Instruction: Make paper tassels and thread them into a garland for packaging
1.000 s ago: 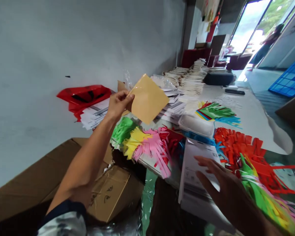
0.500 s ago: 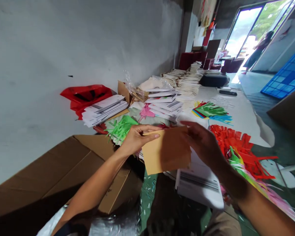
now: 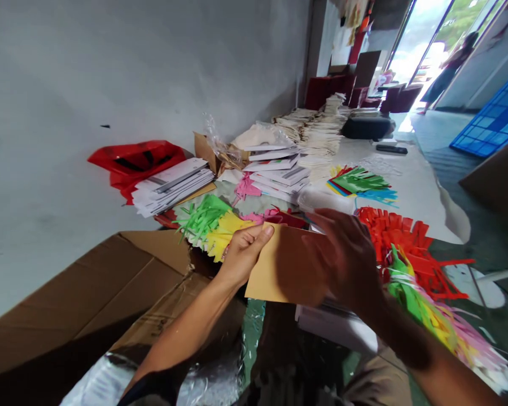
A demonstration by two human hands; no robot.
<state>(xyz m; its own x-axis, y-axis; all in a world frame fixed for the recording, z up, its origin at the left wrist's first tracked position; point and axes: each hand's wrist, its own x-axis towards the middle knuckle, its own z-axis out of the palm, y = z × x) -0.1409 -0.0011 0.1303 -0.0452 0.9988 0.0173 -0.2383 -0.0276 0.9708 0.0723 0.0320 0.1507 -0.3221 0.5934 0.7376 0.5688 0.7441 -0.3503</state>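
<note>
My left hand [image 3: 243, 254] pinches the left edge of a tan paper envelope [image 3: 279, 268], thumb on top. My right hand [image 3: 342, 256] covers the envelope's right part with its fingers curled over it. Both hold the envelope just above the near edge of the table, over a stack of white printed sheets [image 3: 338, 327]. Green and yellow fringed paper pieces [image 3: 207, 223] lie just behind my left hand. Red fringed paper [image 3: 402, 242] lies right of my right hand.
An open cardboard box [image 3: 88, 304] stands at the lower left. On the white table [image 3: 415, 192] lie stacks of white envelopes [image 3: 169, 183], a red plastic bag [image 3: 135, 160], more coloured fringed paper [image 3: 359, 183] and a black pouch [image 3: 366, 127]. A person stands in the far doorway [image 3: 449, 67].
My left hand brought the envelope down from in front of the wall to the table's near edge. My right hand left the white sheets and took the envelope's right side.
</note>
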